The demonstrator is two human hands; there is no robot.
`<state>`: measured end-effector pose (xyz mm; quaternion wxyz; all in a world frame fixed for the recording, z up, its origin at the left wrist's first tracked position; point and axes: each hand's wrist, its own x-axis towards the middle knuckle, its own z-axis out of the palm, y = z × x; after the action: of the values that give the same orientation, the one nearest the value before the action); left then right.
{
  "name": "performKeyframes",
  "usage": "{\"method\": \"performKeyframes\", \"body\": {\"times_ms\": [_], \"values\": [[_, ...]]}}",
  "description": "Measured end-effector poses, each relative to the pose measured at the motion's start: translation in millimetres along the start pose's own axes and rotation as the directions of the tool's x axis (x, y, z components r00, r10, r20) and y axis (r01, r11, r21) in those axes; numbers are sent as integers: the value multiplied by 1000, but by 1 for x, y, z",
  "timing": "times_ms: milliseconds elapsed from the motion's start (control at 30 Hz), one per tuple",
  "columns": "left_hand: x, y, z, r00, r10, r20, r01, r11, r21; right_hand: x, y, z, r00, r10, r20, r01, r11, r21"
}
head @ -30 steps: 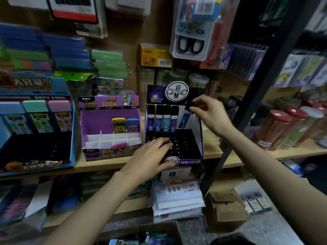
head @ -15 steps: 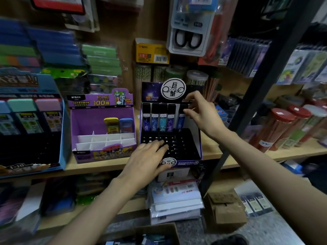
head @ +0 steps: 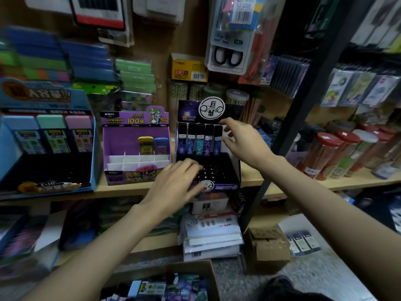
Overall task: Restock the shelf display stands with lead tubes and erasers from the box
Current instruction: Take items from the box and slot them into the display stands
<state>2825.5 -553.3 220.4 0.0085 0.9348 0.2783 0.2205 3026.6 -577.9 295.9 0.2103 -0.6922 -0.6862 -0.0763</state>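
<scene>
Five lead tubes upright in the stand; left hand flat on it; right hand beside them, fingers spread

Purple cardboard display stand: header reads "M&G", "ULTRAMAN HEROES", "100", "HB" and "SUPER POWER". Dark starry cardboard display stand: round white badge bears black Chinese characters. Large blue cardboard display stand: front label reads "1-10".
</scene>
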Motion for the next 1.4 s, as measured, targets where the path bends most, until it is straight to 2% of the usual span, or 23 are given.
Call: {"method": "performKeyframes", "body": {"times_ms": [67,133,200,300,433,533,600,667,700,767,800,833,900,967,1033,1100,1167,1233,1333,1400], "values": [[-25,-3,-9,998,-22,-61,20,999,-38,-24,-11,-5,995,-49,85,44,998,52],[-58,-13,-6,997,-79,4,80,995,-60,-54,-25,1,989,-41,139,24,992,122],[-97,-27,13,962,-188,200,197,980,-30,-88,-38,18,985,-11,172,-31,970,242],[-157,-45,53,806,-354,474,392,920,19,-134,-53,63,949,3,316,-101,950,295],[-237,-56,113,638,-463,615,591,807,-6,-189,-65,142,827,23,561,-202,944,260],[-291,-52,151,582,-497,643,704,704,-93,-226,-65,204,701,57,711,-261,948,182],[-317,-48,172,537,-537,651,782,607,-145,-248,-61,238,612,140,778,-413,896,163],[-336,-44,188,471,-589,657,862,465,-202,-267,-57,267,572,219,791,-512,848,135],[-344,-43,195,444,-620,647,889,396,-230,-274,-55,281,569,221,792,-498,859,119],[-358,-43,208,371,-688,624,928,272,-252,-287,-52,305,578,154,801,-374,923,93],[-362,-43,213,334,-718,610,942,251,-221,-292,-51,314,582,117,804,-295,953,74],[-365,-43,217,308,-745,591,950,272,-152,-296,-51,321,587,100,803,-236,970,52],[-364,-44,224,318,-751,578,921,390,1,-299,-47,334,601,114,791,-177,984,-7],[-359,-45,233,389,-671,631,831,551,74,-297,-42,347,590,156,792,-177,982,-62],[-358,-47,239,399,-580,710,745,656,117,-292,-38,357,570,189,800,-210,974,-81],[-361,-47,242,390,-549,739,683,711,168,-285,-36,365,547,186,816,-213,974,-79],[-368,-45,242,444,-553,705,617,759,207,-280,-36,370,540,166,825,-201,977,-65],[-374,-41,242,516,-540,664,575,794,199,-278,-37,375,558,145,817,-153,986,-70],[-379,-35,242,565,-540,624,603,787,135,-285,-39,377,611,105,785,-18,993,-119],[-379,-35,240,598,-524,607,578,806,126,-295,-42,376,653,74,753,20,993,-115]]}}
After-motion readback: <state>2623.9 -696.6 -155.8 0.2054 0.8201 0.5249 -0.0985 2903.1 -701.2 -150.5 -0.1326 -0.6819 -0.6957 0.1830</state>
